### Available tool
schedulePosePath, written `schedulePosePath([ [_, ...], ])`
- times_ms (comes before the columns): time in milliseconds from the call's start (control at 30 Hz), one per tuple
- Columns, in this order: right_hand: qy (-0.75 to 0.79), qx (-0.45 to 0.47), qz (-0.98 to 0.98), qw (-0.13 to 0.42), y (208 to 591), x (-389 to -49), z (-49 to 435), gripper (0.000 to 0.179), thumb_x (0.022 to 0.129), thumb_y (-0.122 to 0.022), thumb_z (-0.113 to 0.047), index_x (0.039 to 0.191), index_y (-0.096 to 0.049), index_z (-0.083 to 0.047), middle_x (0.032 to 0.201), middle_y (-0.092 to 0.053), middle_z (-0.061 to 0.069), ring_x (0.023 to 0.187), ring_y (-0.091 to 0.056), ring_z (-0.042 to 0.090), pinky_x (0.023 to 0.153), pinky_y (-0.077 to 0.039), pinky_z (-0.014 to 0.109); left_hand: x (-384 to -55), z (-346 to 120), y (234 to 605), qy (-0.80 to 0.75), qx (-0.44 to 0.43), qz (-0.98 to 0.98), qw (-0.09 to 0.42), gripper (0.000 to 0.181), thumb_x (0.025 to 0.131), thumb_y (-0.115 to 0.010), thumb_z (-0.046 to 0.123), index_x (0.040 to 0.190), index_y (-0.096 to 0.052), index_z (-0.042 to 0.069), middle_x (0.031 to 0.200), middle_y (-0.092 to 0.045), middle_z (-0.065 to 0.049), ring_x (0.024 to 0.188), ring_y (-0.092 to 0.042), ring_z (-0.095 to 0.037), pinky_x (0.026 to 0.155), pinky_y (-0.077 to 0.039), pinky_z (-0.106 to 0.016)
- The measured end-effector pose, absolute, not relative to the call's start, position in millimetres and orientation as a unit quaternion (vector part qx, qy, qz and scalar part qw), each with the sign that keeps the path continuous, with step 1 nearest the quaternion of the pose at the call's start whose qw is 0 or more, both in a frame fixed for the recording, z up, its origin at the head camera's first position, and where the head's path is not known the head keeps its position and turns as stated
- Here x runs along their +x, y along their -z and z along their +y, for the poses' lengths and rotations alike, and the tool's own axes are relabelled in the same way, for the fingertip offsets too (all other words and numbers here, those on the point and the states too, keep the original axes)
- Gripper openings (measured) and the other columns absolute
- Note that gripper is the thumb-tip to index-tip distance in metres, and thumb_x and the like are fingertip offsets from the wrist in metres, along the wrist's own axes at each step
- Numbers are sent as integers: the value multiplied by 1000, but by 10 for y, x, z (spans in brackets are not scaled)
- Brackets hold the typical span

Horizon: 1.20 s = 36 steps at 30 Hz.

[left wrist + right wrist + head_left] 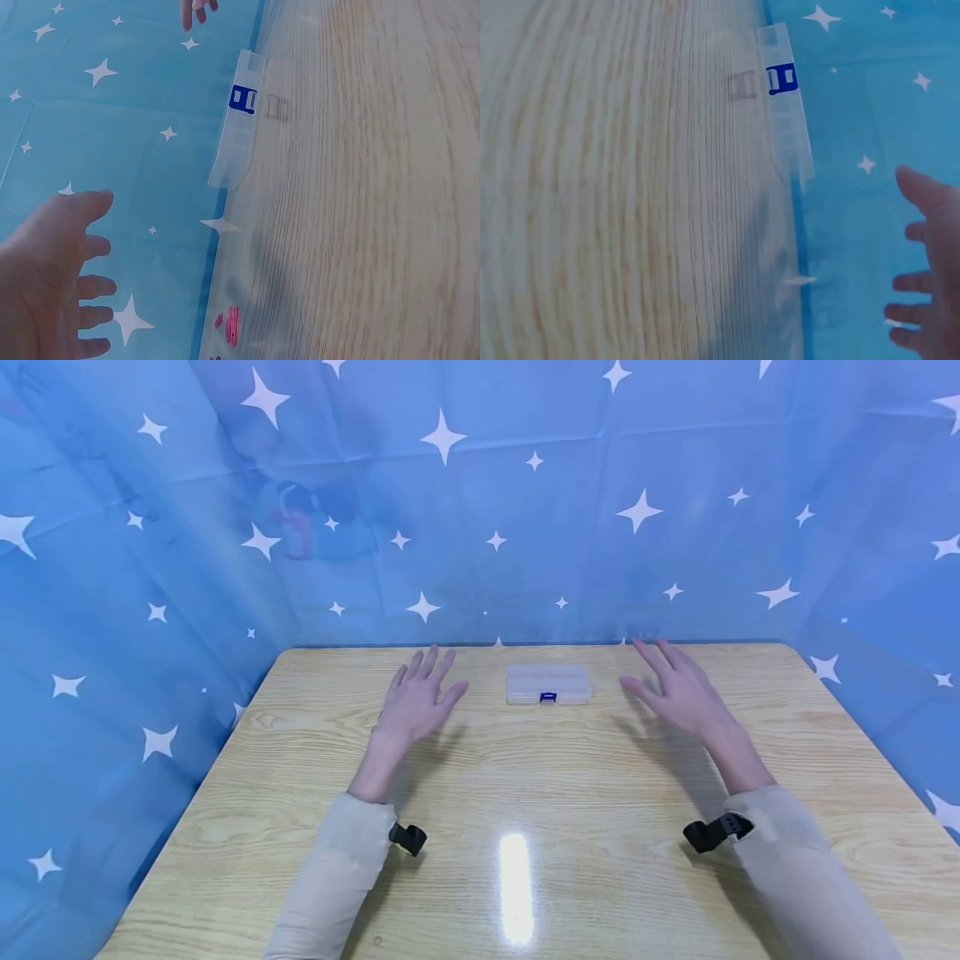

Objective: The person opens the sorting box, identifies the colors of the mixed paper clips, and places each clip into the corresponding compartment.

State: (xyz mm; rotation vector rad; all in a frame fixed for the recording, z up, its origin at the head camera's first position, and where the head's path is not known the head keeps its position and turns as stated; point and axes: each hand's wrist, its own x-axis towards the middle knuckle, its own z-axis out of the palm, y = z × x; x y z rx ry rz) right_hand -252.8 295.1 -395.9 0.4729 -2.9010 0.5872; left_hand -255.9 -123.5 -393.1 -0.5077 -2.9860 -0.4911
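A clear plastic case [549, 672] with a blue latch [548, 697] lies closed near the back edge of the table, its latch side facing me. To its left my left hand [414, 706] hovers over the wood, fingers straight and thumb spread toward the case. My right hand [684, 695] is held above the table on the other side, fingers extended and thumb pointing inward. Neither hand touches the case. Small pink-red pieces [232, 326] lie on the table below the left hand in the left wrist view; the head view mostly hides them behind that hand.
The wood-grain table [585, 793] ends at the back against a blue curtain [495, 502] with white stars, which also hangs along both sides. Each cuff carries a black wrist camera [408, 839]. A bright light reflection shows on the tabletop toward the front.
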Motion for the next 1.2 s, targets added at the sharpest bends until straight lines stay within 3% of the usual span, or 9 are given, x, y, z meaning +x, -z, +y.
schedulePosePath([
  [500, -222, 166, -960, 43, 3980, -2586, 2849, 79, 103, -50, -52, 163, -15, -16, 164, -13, 26, 147, -15, 51, 114, -14, 70, -2563, -1060, 3936, 200, -211, -953, 90, 63, 106, -38, 51, 157, -37, 15, 158, -37, -17, 144, -36, -38, 116, -30, -55],
  [1000, -260, 173, -950, 19, 4026, -2675, 2720, 79, 102, -50, -53, 163, -15, -17, 166, -13, 20, 149, -14, 46, 115, -14, 69, -2616, -786, 3952, 211, -253, -939, 94, 55, 107, -46, 42, 152, -44, 11, 153, -45, -17, 141, -41, -36, 117, -30, -48],
  [1200, -282, 171, -944, -6, 4068, -2719, 2670, 80, 101, -53, -53, 163, -13, -20, 167, -13, 15, 151, -12, 43, 114, -14, 70, -2656, -663, 3977, 217, -283, -928, 108, 49, 105, -54, 34, 147, -50, 8, 145, -53, -18, 135, -48, -34, 114, -36, -46],
])
